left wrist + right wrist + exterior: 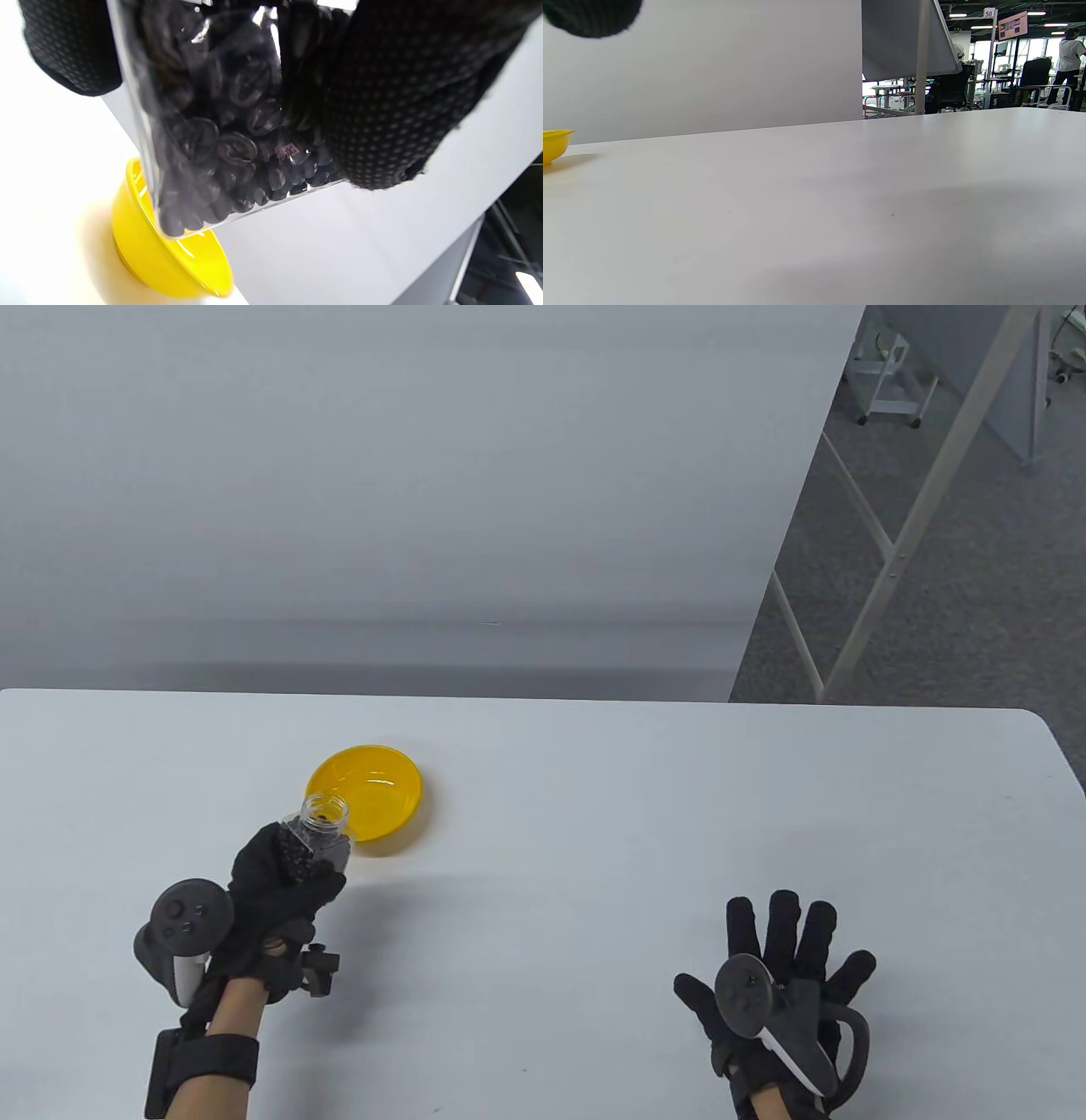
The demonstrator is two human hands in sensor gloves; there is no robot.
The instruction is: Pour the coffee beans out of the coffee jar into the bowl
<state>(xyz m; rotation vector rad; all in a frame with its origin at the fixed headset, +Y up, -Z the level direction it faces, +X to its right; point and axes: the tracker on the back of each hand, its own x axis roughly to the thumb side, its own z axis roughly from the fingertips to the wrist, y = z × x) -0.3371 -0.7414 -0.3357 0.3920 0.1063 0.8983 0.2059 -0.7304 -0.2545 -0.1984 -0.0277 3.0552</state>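
My left hand point(284, 878) grips a clear coffee jar point(324, 833) full of dark beans, its open mouth up and leaning toward the yellow bowl point(373, 791) just beyond it. The bowl looks empty. In the left wrist view the jar point(220, 127) fills the frame, held by gloved fingers point(394, 93), with the bowl point(169, 254) below it. My right hand point(785, 959) lies flat on the table at the lower right, fingers spread, holding nothing. The right wrist view shows the bowl's edge point(553, 144) at far left.
The white table point(594, 831) ends at a far edge with a grey wall panel behind. Its right corner borders a carpeted floor with white metal frame legs point(891, 551).
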